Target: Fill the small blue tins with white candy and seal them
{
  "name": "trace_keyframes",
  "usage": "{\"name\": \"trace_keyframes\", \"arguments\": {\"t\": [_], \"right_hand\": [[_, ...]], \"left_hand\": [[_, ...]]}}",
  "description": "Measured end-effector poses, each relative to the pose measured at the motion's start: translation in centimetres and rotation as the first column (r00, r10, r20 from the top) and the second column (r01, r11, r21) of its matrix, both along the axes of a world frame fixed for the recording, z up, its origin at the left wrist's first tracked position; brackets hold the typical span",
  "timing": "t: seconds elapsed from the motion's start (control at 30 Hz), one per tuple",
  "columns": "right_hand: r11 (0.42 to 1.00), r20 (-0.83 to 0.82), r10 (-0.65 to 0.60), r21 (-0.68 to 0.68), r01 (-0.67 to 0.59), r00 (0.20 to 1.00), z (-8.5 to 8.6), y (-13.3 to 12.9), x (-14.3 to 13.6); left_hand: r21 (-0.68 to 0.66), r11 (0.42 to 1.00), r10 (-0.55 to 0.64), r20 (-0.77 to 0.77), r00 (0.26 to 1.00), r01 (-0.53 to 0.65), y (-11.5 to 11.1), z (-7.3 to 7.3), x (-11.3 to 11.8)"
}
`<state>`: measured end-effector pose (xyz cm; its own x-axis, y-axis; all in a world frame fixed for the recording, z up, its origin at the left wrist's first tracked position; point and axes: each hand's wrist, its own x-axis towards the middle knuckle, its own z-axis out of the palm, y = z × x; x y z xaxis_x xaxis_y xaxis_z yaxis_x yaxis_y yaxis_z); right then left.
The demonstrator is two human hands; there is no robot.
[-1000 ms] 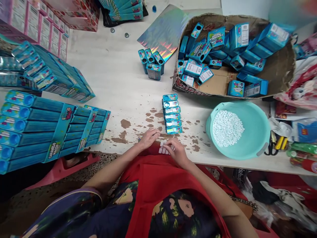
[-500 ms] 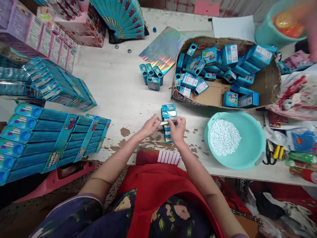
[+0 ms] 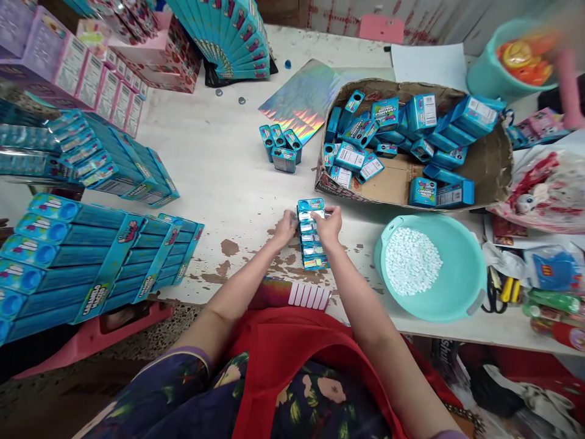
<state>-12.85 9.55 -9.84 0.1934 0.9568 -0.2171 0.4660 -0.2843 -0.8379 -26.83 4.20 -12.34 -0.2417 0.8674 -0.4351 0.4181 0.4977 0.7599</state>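
Observation:
A row of small blue candy boxes (image 3: 313, 236) stands close together on the table in front of me, their tops facing up with silvery strips across several of them. My left hand (image 3: 286, 227) is at the row's left side near the far end, fingers curled against the boxes. On the other side, my right hand (image 3: 329, 225) has its thumb over the top of a box near the far end and its fingers along the right edge. A sheet of white oblong labels on dark iridescent backing (image 3: 309, 294) lies at the table's front edge.
A cardboard box (image 3: 393, 172) of blue boxes stands behind right; a turquoise basin (image 3: 461, 268) holds white pellets. Several loose blue boxes (image 3: 283, 160) stand beside a holographic sheet (image 3: 299, 91). Stacked blue packs (image 3: 82, 262) line the left. An orange-filled bucket (image 3: 484, 79) is far right.
The shiny strip stretched between my hands is now down on a box top. My hands have moved apart to the row's two sides, uncovering more tops. The view has tilted slightly.

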Motion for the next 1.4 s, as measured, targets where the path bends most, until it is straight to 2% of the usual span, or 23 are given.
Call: {"name": "trace_keyframes", "arguments": {"t": [0.03,0.1,0.17,0.27,0.33,0.43,0.5,0.53,0.6,0.63,0.67,0.73,0.77,0.8,0.83,0.9,0.93,1.03,1.07,1.1,1.2,1.27,1.4], "right_hand": [[1.000,-0.033,0.018,-0.014,-0.018,0.999,-0.1,-0.1,0.3],[0.998,-0.079,0.058,-0.025,-0.060,0.995,-0.3,-0.4,0.7],[0.996,-0.085,0.083,-0.017,-0.085,0.993,-0.7,-0.7,0.9],[0.996,-0.062,0.084,-0.021,-0.085,0.995,-1.1,-0.7,0.6],[0.995,-0.085,0.069,-0.059,-0.074,0.994,-1.1,-0.3,0.4],[0.995,-0.130,0.028,-0.093,-0.040,0.991,0.0,-0.6,0.9],[1.000,-0.109,-0.001,0.008,0.002,0.994,1.3,-2.3,1.8],[0.995,-0.089,-0.001,0.099,0.010,0.996,2.1,-3.7,2.3],[0.955,-0.031,0.122,0.276,-0.109,0.992,3.3,-7.4,3.4],[0.922,-0.001,0.242,0.310,-0.230,0.970,3.7,-9.5,3.9],[0.857,0.034,0.402,0.336,-0.390,0.915,3.9,-11.6,4.3],[0.639,0.106,0.711,0.316,-0.702,0.695,3.3,-15.2,4.7],[0.547,0.155,0.786,0.276,-0.791,0.598,2.7,-16.5,4.8],[0.485,0.212,0.824,0.218,-0.847,0.526,1.9,-17.5,4.7],[0.457,0.276,0.832,0.151,-0.877,0.481,1.1,-18.1,4.7],[0.441,0.401,0.816,0.036,-0.897,0.417,-0.3,-18.6,4.6],[0.416,0.444,0.815,-0.002,-0.910,0.372,-0.8,-18.7,4.6],[0.292,0.482,0.844,-0.043,-0.955,0.236,-1.4,-18.6,4.9],[0.270,0.479,0.851,-0.046,-0.962,0.216,-1.4,-18.7,5.0],[0.274,0.475,0.853,-0.049,-0.960,0.219,-1.4,-18.7,5.1],[0.365,0.472,0.831,-0.065,-0.929,0.294,-1.5,-19.1,5.1],[0.388,0.468,0.827,-0.074,-0.919,0.311,-1.9,-19.3,4.9],[0.310,0.465,0.851,-0.066,-0.949,0.245,-2.6,-19.6,4.8]], "left_hand": [[-0.019,0.999,0.043,-0.030,0.999,-0.044,-0.5,0.0,0.1],[0.023,0.988,0.154,-0.021,0.988,-0.153,-1.6,0.2,0.7],[0.119,0.979,0.162,0.050,0.985,-0.167,-2.5,0.7,1.7],[0.192,0.981,-0.030,0.101,0.994,0.010,-3.3,1.2,3.3],[0.129,0.986,-0.113,0.057,0.992,0.105,-3.5,1.4,3.4],[0.004,0.989,-0.150,-0.050,0.987,0.151,-4.5,1.9,1.7],[-0.047,0.965,-0.260,-0.050,0.964,0.258,-6.3,2.4,0.0],[-0.078,0.934,-0.352,-0.025,0.936,0.349,-7.6,2.7,-0.7],[-0.138,0.830,-0.542,0.029,0.840,0.541,-10.3,3.0,-1.8],[-0.159,0.783,-0.604,0.033,0.796,0.601,-11.6,3.0,-2.1],[-0.171,0.757,-0.637,0.019,0.771,0.630,-12.8,2.9,-2.3],[-0.169,0.757,-0.642,-0.020,0.766,0.631,-14.3,2.4,-2.5],[-0.165,0.767,-0.632,-0.032,0.774,0.620,-14.6,2.1,-2.5],[-0.163,0.775,-0.624,-0.035,0.781,0.611,-14.8,1.8,-2.5],[-0.162,0.778,-0.618,-0.032,0.785,0.607,-14.7,1.5,-2.5],[-0.169,0.787,-0.605,-0.019,0.796,0.594,-14.4,1.2,-2.4],[-0.180,0.792,-0.594,-0.008,0.804,0.583,-14.2,1.1,-2.4],[-0.213,0.804,-0.563,0.024,0.826,0.555,-13.8,1.1,-2.2],[-0.220,0.805,-0.559,0.027,0.829,0.551,-13.8,1.2,-2.2],[-0.221,0.805,-0.558,0.028,0.829,0.550,-13.7,1.3,-2.1],[-0.212,0.806,-0.558,0.039,0.829,0.552,-13.5,1.4,-2.0],[-0.211,0.808,-0.554,0.046,0.831,0.550,-13.4,1.4,-2.0],[-0.227,0.808,-0.549,0.045,0.834,0.544,-13.5,1.3,-2.0]]}}
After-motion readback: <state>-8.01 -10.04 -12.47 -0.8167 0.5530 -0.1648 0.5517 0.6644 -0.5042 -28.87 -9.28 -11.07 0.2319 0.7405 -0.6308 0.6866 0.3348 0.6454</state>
